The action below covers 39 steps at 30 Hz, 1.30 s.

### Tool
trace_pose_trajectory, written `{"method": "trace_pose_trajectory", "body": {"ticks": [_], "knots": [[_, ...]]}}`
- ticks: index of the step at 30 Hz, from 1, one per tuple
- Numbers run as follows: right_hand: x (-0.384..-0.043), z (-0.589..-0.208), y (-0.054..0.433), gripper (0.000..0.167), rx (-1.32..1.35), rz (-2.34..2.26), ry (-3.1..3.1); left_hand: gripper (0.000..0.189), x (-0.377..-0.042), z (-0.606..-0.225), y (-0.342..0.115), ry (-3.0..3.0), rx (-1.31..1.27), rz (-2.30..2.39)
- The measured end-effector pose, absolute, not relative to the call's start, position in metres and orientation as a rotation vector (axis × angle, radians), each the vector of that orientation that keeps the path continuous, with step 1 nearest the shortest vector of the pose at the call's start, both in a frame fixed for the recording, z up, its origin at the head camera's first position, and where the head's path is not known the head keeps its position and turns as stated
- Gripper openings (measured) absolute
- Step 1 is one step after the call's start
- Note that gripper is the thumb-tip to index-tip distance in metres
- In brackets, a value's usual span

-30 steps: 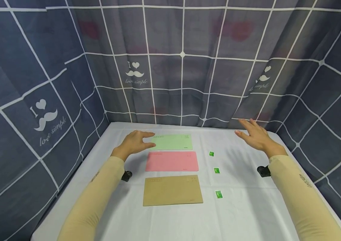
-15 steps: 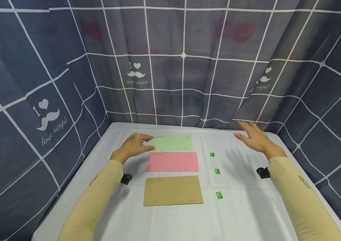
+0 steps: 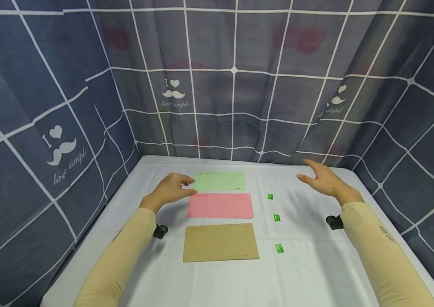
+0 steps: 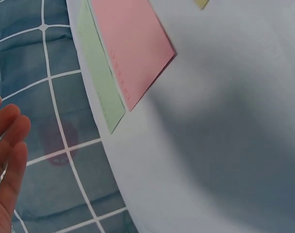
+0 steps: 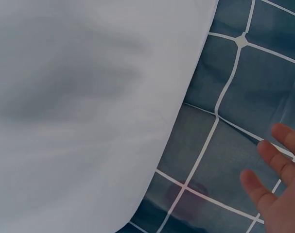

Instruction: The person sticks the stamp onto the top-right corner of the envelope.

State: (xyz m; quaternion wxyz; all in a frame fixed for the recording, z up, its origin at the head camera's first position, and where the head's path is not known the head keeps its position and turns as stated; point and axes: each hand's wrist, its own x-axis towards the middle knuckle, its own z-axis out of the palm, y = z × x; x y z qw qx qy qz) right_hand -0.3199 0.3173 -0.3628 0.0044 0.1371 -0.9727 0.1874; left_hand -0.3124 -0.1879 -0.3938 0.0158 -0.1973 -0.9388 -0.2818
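Note:
Three envelopes lie in a column on the white table: a green envelope [image 3: 219,181] at the back, a pink envelope [image 3: 219,206] in the middle and a brown envelope [image 3: 220,243] in front. My left hand [image 3: 168,189] hovers at the left ends of the green and pink ones, thumb and fingers apart, holding nothing. In the left wrist view its fingers [image 4: 11,141] show against the curtain. My right hand [image 3: 326,181] is raised over the back right of the table with relaxed fingers [image 5: 278,160] and nothing in it.
Right of the envelopes lie three small green stamps: a back stamp [image 3: 270,196], a middle stamp [image 3: 277,218] and a front stamp [image 3: 280,248]. A dark gridded curtain [image 3: 209,94] surrounds the white-covered table [image 3: 232,283] at the back and sides.
My left hand has dipped slightly toward the pink envelope, its thumb and fingers spreading wider. The right hand has lowered and turned a little. Envelopes and stamps stay in place.

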Motion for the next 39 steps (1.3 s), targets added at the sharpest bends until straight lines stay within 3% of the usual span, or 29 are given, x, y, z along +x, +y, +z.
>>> {"method": "trace_pose_trajectory", "body": {"ticks": [30,39], "knots": [[-0.314,-0.382,0.314,0.078,0.385,0.65,-3.106,0.039,-0.299,-0.418,-0.178,-2.913,-0.731,-0.766],[-0.317,-0.385,0.311,0.062,0.435,0.63,-3.097,0.037,-0.295,-0.416,-0.174,-2.905,-0.753,-0.745]]}}
